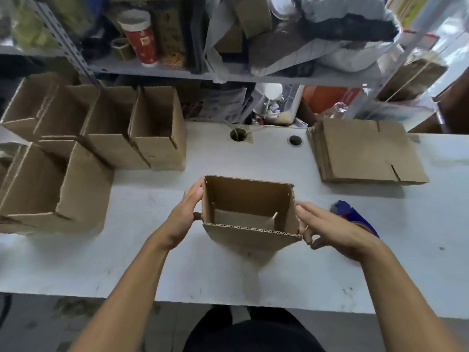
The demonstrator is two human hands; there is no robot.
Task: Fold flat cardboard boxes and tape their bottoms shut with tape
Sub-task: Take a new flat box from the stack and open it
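Head cam: open-topped box (pixel 250 214), inside bare, both hands' fingers (pixel 196 193) gripping its sides.

We are seeing bare table (pixel 228 275) lying open at lower centre; folded boxes (pixel 83 138) are crowding the left, flat cardboard stack (pixel 365 151) blocking upper right.

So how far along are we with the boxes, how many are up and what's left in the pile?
Done: several erected boxes stand grouped at the left of the table; I can't see whether their bottoms are taped. In hand: the left hand and right hand hold one opened box by its sides. Left: a stack of flat boxes at far right; the blue tape dispenser lies behind the right hand.
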